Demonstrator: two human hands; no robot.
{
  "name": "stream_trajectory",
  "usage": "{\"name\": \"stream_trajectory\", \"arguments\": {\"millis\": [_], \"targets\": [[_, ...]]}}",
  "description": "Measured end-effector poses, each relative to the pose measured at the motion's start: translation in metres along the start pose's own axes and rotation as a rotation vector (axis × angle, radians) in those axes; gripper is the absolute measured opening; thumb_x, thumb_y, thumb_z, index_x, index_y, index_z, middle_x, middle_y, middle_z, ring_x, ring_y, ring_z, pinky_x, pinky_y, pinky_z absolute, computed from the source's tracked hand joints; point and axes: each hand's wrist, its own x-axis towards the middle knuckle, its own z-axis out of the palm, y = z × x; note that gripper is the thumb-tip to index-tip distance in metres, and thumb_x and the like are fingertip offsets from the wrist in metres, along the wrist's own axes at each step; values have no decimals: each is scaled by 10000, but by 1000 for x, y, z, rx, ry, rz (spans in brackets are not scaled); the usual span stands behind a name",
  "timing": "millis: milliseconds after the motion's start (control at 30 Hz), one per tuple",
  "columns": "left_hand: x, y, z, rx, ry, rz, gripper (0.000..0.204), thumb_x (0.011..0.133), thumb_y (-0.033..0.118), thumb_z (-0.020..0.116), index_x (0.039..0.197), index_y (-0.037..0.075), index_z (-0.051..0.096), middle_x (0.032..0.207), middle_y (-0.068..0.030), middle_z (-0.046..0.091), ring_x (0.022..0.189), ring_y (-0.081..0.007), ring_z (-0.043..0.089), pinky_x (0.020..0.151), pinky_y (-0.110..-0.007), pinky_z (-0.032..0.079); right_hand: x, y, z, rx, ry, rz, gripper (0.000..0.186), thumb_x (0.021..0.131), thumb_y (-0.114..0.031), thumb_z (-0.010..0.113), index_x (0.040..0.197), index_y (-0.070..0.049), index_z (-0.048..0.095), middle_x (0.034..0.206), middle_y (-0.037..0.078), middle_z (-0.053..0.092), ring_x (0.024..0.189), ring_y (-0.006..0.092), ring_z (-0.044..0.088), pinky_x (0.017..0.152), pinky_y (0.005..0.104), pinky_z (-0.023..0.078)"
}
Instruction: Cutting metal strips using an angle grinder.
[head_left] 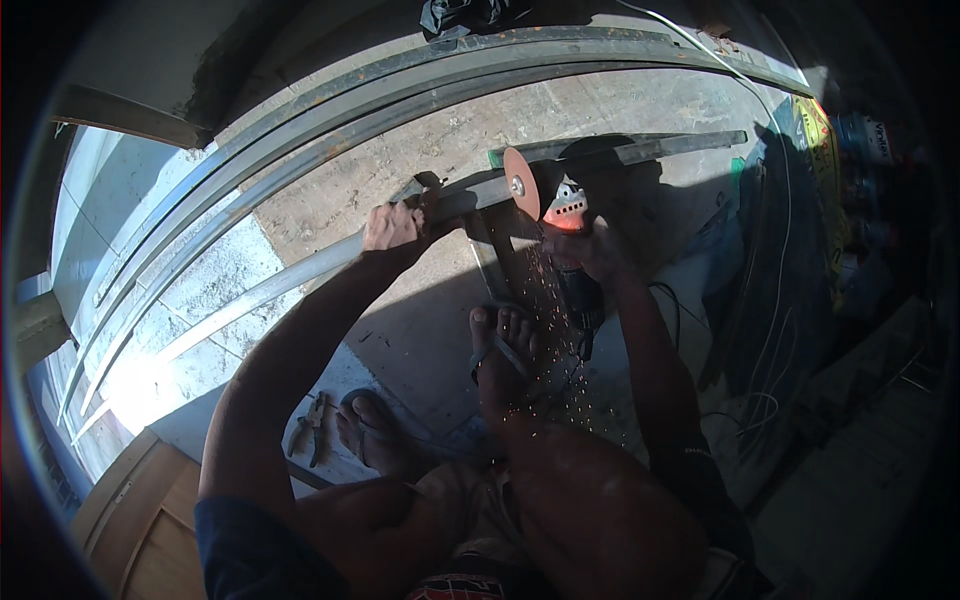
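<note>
My right hand is closed around an angle grinder with an orange-red head and dark body. Its reddish-brown cutting disc stands upright against a long grey metal bar, and sparks spray from there down toward my legs. Left of the disc, my left hand is wrapped over the same bar, gripping it. A short metal piece lies crosswise under the bar, close to my foot. The far side of the cut is hidden by the disc.
Several long metal bars lie along the far side. Pliers rest beside my sandalled left foot. A black power cord curls right of the grinder; a white cable runs farther right. A wooden panel stands at lower left.
</note>
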Motion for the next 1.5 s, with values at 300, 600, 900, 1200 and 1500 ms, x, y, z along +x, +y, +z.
{"name": "stream_trajectory", "arguments": {"millis": [300, 600, 900, 1200, 1500], "targets": [[-2, -7, 2, 77, -3, 71, 532, 971, 535, 553, 1351, 167, 607, 714, -107, 559, 661, -262, 565, 653, -418, 453, 3, 8, -10, -155, 2, -4, 352, 744, -124, 886, 1011, -1, 692, 897, 43, 703, 792, 122, 667, 677, 295, 554], [9, 6, -3, -56, -85, -84, 262, 874, 271, 646, 881, 9, 632, 798, -179, 613, 779, -356, 601, 681, -483, 484, 7, 19, -13, 55, -51, 19, 383, 767, -157, 853, 1064, 11, 679, 968, 59, 704, 848, 154, 684, 740, 329, 570], [21, 31, -51, -201, -21, -164, 286, 966, 383, 558, 951, 105, 621, 800, -135, 595, 756, -334, 587, 694, -462, 458, 3, 9, -8, -214, 112, -4, 558, 711, -218, 895, 1126, 34, 620, 1003, 86, 674, 851, 162, 663, 751, 331, 546], [14, 33, -39, -182, 171, -122, 284, 909, 286, 598, 905, 3, 624, 769, -184, 603, 735, -371, 595, 665, -500, 466, 19, 40, -29, -118, -1, 64, 661, 786, -248, 860, 1231, 79, 496, 1114, 121, 658, 935, 192, 682, 802, 358, 576], [16, 33, -37, -97, 62, -153, 288, 871, 333, 640, 820, 53, 597, 693, -144, 577, 684, -342, 601, 630, -476, 466, 2, 17, -20, -171, 79, 47, 594, 854, -320, 800, 1191, 75, 510, 1082, 142, 665, 886, 198, 705, 741, 340, 594]]}}
